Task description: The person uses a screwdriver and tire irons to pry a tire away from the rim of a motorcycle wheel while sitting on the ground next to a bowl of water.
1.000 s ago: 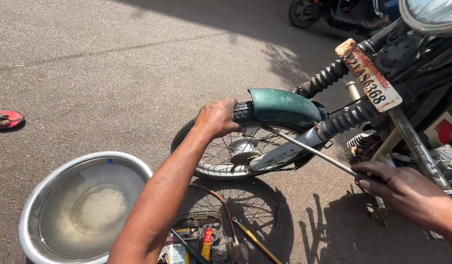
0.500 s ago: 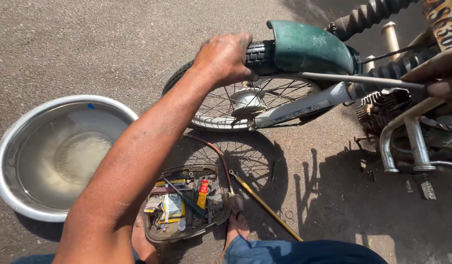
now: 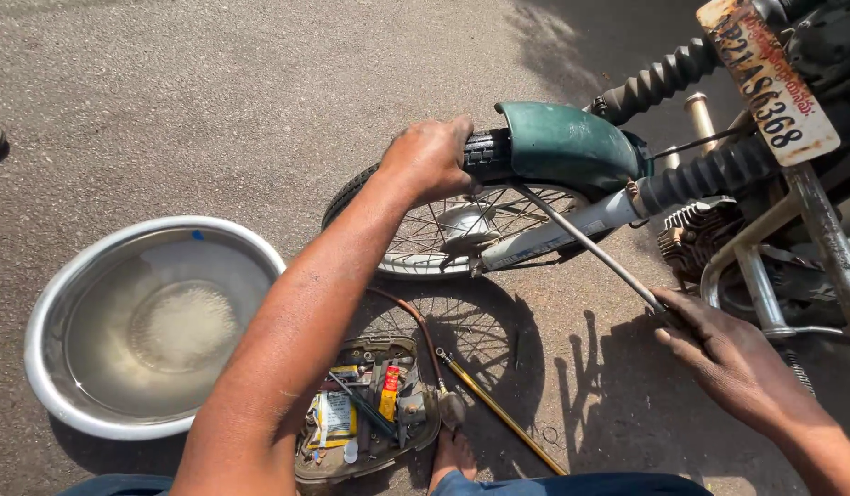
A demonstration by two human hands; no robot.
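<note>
Head view, one moment. Front wheel [image 3: 443,230] of a motorbike sits centre frame, slightly above the middle, on grey asphalt [image 3: 168,92].

Left hand [image 3: 431,158]: fingers curled down over the top of the tyre [image 3: 485,147], palm on the tread, just left of the green mudguard [image 3: 567,147]. Grip closed on the tyre; forearm runs from lower centre up to it.

Right hand [image 3: 724,354]: lower right of frame, fingers closed around the lower end of a thin metal rod [image 3: 590,246]. The rod slants up-left from the hand, crosses in front of the fork leg [image 3: 558,234] and ends under the mudguard at the rim. Whether its tip is wedged between tyre and rim: cannot tell.

Surroundings:
- Steel basin [image 3: 149,326], left of centre, holds cloudy water.
- Tool tray [image 3: 365,413], bottom centre, with small tools, packets and a red tube; touching the person's foot [image 3: 453,452] region, just beside it.
- Brass-coloured pump [image 3: 498,413] with hose lies on the ground right of the tray.
- Plate [image 3: 765,78] and ribbed fork boots [image 3: 664,78] at upper right.
- Wheel shadow falls on the ground below the wheel.
</note>
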